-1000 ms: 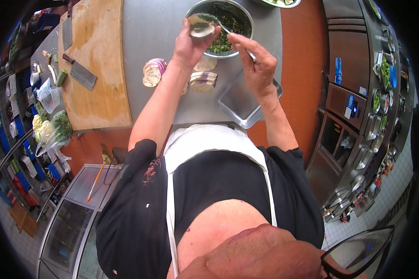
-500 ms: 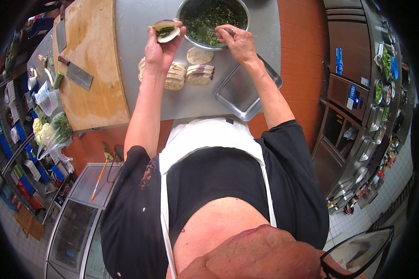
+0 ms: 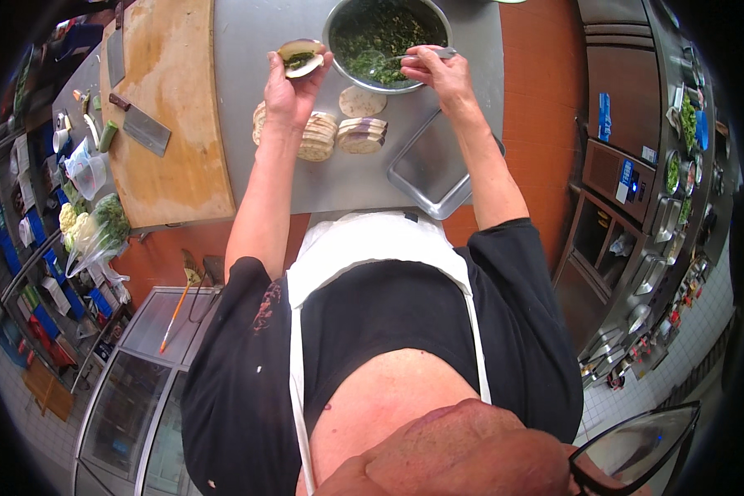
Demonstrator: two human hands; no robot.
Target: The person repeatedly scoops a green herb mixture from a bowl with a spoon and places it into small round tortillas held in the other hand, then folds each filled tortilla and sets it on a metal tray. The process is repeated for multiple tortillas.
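A split slice of eggplant (image 3: 309, 68), folded open with chopped green filling between its pale halves, rests in the closed fingers of my left hand (image 3: 290, 101). My right hand (image 3: 445, 76) pinches the handle of a metal spoon (image 3: 448, 53). The spoon's head reaches down into a steel bowl (image 3: 388, 88) of chopped green filling (image 3: 388, 33). Close to my left wrist stand stacked eggplant slices (image 3: 316, 139), partly hidden by my forearm. Beside them lie another stack with purple skin edges (image 3: 362, 138) and a lone round slice (image 3: 362, 102).
A shallow metal tray (image 3: 428, 161) sits under my right forearm at the table's near right edge. On the left, a wooden cutting board (image 3: 174, 107) carries a cleaver (image 3: 146, 131) and another blade (image 3: 116, 58). Bagged cauliflower (image 3: 76, 227) and broccoli (image 3: 110, 217) lie beyond it.
My right hand has moved slightly right, and the spoon now shows more clearly over the bowl's filling. The left hand still holds the eggplant slice. The whole view has shifted slightly.
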